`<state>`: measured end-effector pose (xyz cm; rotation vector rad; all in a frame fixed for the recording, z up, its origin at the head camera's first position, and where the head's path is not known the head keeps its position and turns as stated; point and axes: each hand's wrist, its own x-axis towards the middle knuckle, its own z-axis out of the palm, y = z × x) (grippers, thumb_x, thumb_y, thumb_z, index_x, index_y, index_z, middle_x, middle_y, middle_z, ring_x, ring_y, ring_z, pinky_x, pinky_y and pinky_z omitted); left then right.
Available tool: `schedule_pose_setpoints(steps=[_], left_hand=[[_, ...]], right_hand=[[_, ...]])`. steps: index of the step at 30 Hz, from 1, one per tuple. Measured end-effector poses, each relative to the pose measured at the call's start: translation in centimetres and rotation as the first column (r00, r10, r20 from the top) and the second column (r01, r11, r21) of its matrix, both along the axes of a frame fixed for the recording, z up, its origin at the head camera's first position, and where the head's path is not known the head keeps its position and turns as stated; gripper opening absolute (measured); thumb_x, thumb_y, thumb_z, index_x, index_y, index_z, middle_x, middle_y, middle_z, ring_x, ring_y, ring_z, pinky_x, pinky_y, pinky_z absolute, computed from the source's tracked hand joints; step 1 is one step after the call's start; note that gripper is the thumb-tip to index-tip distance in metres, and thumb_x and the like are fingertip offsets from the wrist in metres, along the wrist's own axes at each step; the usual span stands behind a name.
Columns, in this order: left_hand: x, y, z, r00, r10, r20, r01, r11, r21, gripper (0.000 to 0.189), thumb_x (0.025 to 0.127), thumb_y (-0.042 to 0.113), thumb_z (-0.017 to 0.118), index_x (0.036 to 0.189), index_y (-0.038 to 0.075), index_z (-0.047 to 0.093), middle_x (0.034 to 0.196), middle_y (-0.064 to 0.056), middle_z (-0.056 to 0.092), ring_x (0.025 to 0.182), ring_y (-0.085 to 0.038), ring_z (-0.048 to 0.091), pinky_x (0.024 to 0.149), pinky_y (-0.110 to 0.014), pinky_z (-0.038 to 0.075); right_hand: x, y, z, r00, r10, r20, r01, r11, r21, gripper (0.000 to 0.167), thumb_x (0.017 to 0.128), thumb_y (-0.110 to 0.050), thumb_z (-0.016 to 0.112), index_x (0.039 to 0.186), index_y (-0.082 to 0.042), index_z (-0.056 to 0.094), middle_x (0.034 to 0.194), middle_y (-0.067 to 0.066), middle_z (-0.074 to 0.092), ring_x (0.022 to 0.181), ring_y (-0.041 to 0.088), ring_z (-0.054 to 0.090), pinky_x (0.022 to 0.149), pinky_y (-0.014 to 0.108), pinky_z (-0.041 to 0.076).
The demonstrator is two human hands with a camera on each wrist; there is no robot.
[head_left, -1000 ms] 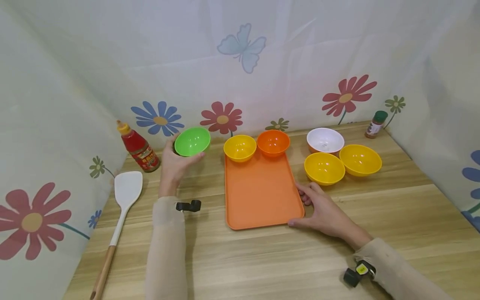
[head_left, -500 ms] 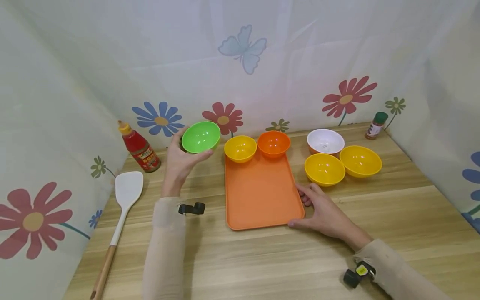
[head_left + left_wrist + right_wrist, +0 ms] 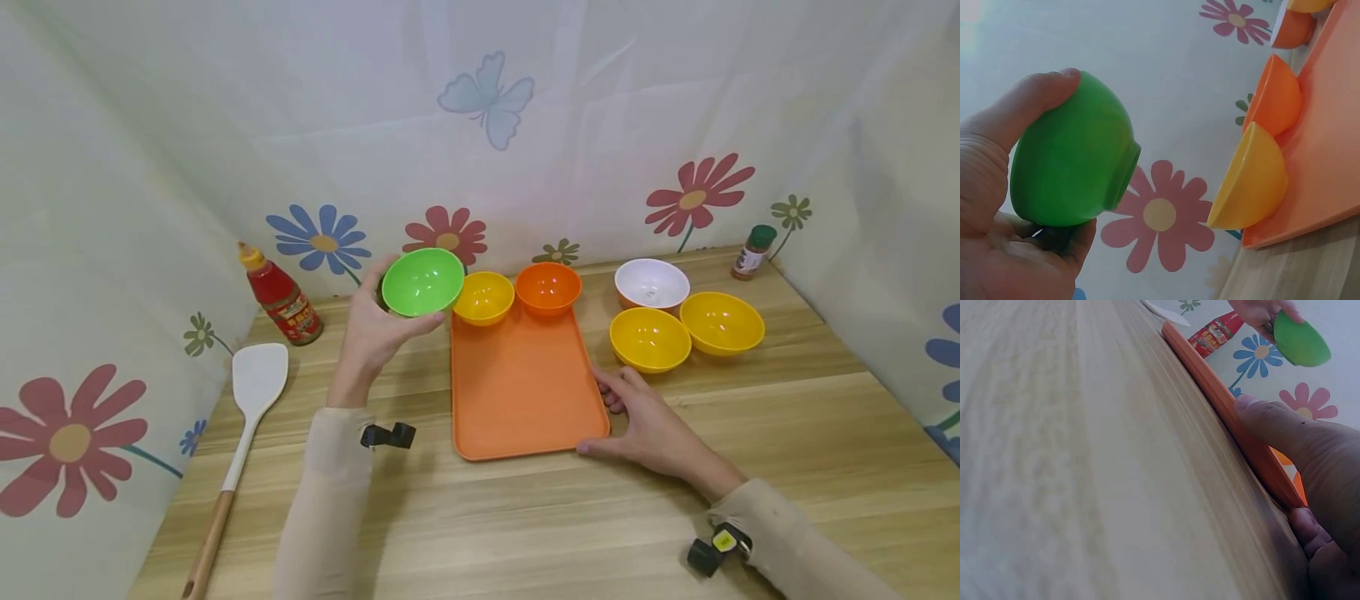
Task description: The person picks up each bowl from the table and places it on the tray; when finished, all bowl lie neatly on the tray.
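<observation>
My left hand (image 3: 375,337) grips a green bowl (image 3: 422,283) by its sides, thumb and fingers around it. Held up in the air, the bowl overlaps the left edge of a small yellow bowl (image 3: 485,300) in the head view. That yellow bowl and an orange bowl (image 3: 549,289) stand side by side at the far end of an orange tray (image 3: 525,392). My right hand (image 3: 637,417) holds the tray's near right corner, thumb (image 3: 1272,425) on the near edge and curled fingers at the right side.
Right of the tray stand two larger yellow bowls (image 3: 649,340) and a white-lined bowl (image 3: 651,283). A green-capped jar (image 3: 753,252) is at the back right. On the left are a red sauce bottle (image 3: 283,300) and a white spatula (image 3: 258,379) with a wooden handle. A flowered curtain (image 3: 600,167) encloses the table.
My left hand has carried the green bowl to the right, rising and then dipping slightly, up to the small yellow bowl. The right hand and the tray have stayed in place.
</observation>
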<state>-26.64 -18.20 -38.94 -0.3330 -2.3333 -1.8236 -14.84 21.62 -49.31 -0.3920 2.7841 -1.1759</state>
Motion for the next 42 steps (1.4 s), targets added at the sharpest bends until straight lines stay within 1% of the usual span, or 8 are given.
schedule_pose_setpoints(steps=[4,9,15,21,26,29,37,42], left_hand=[[0.4,0.3,-0.4,0.999,-0.032,0.038,0.033,0.999,-0.016,0.111,0.079,0.021,0.104,0.170,0.014,0.041,0.164,-0.005,0.053,0.146,-0.026,0.053,0.127,-0.049,0.047],[0.8,0.6,-1.5,0.996,-0.068,0.060,0.071,0.996,-0.045,0.113,0.078,0.019,0.104,0.170,0.013,0.041,0.163,-0.007,0.053,0.144,-0.028,0.055,0.124,-0.050,0.049],[1.7,1.4,-2.6,0.991,-0.104,0.079,0.112,0.988,-0.108,0.110,0.075,0.022,0.106,0.167,0.014,0.046,0.161,-0.006,0.053,0.141,-0.032,0.056,0.119,-0.054,0.054],[2.3,2.4,-3.5,0.986,-0.125,0.114,0.139,0.982,-0.130,0.109,0.072,0.025,0.108,0.164,0.018,0.049,0.157,-0.004,0.056,0.139,-0.031,0.057,0.115,-0.054,0.056],[2.4,3.0,-4.4,0.985,-0.113,0.128,0.136,0.973,-0.188,0.114,0.069,0.033,0.109,0.163,0.014,0.048,0.156,-0.007,0.057,0.139,-0.032,0.058,0.116,-0.055,0.056],[2.2,3.2,-5.0,0.986,-0.108,0.128,0.134,0.966,-0.219,0.114,0.069,0.037,0.109,0.162,0.013,0.049,0.154,-0.006,0.059,0.137,-0.032,0.059,0.116,-0.054,0.056],[1.7,3.3,-6.5,0.984,-0.098,0.151,0.140,0.946,-0.292,0.112,0.068,0.043,0.109,0.160,0.013,0.053,0.152,-0.005,0.061,0.136,-0.030,0.060,0.119,-0.054,0.053],[1.4,3.2,-7.6,0.983,-0.104,0.151,0.147,0.938,-0.313,0.111,0.067,0.045,0.110,0.158,0.013,0.054,0.149,-0.003,0.063,0.135,-0.029,0.060,0.120,-0.053,0.052]], right_hand=[[0.0,0.0,-0.1,1.000,-0.001,-0.007,0.001,1.000,0.005,0.124,0.075,-0.067,0.098,0.171,-0.009,0.043,0.127,0.005,0.054,0.115,0.019,0.057,0.101,0.043,0.057],[0.0,0.0,-0.1,1.000,0.003,-0.013,-0.003,1.000,0.002,0.124,0.075,-0.067,0.098,0.171,-0.009,0.044,0.127,0.004,0.054,0.115,0.019,0.057,0.101,0.043,0.057],[0.0,0.1,-0.1,1.000,0.003,-0.008,-0.003,1.000,-0.001,0.124,0.076,-0.066,0.098,0.171,-0.010,0.043,0.128,0.004,0.054,0.115,0.019,0.057,0.102,0.044,0.057],[0.0,0.1,-0.1,1.000,0.002,-0.010,-0.002,1.000,-0.003,0.123,0.076,-0.064,0.099,0.171,-0.009,0.043,0.128,0.004,0.054,0.115,0.019,0.057,0.102,0.043,0.057],[0.0,0.0,0.0,1.000,0.003,-0.003,-0.003,1.000,-0.002,0.123,0.076,-0.065,0.099,0.171,-0.009,0.043,0.128,0.004,0.054,0.115,0.019,0.057,0.102,0.043,0.057],[0.0,0.0,0.0,1.000,0.000,-0.002,0.000,1.000,-0.003,0.123,0.076,-0.064,0.099,0.171,-0.008,0.043,0.128,0.005,0.054,0.115,0.019,0.057,0.103,0.044,0.057],[-0.1,0.0,-0.1,1.000,0.002,0.000,-0.002,1.000,-0.006,0.124,0.076,-0.064,0.099,0.171,-0.008,0.043,0.129,0.005,0.054,0.116,0.020,0.057,0.104,0.044,0.057],[-0.2,0.0,-0.1,1.000,0.007,-0.007,-0.007,1.000,-0.016,0.123,0.076,-0.063,0.100,0.170,-0.007,0.044,0.129,0.005,0.054,0.116,0.019,0.058,0.104,0.044,0.057]])
